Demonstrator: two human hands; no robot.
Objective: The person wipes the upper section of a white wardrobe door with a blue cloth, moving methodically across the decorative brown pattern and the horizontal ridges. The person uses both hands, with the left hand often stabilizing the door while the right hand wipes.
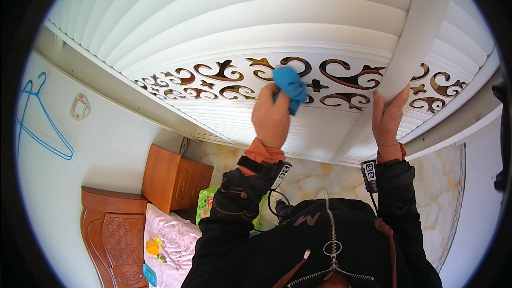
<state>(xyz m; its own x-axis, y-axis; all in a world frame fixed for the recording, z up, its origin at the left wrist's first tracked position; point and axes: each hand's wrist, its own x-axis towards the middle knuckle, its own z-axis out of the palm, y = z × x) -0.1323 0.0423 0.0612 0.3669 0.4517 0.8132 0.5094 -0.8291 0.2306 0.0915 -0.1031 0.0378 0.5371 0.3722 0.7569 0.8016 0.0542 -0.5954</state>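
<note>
A crumpled blue cloth [289,86] is bunched in my left hand [271,119], whose fingers are closed round it. The cloth lies against the white door panel [298,37], on a band of scroll-shaped cut-outs with dark gold showing through them. To the right, my right hand [389,116] holds the edge of the white upright strip [413,37] between two panels, thumb on one side and fingers on the other. Both my forearms wear black sleeves with orange cuffs and strapped-on devices.
At the left, blue hangers [40,112] hang on the pale wall. Below them stand a brown wooden bedside cabinet [173,178] and a carved wooden headboard [120,234], beside a pink pillow [168,237]. Marble-patterned tiles [312,176] cover the floor behind me.
</note>
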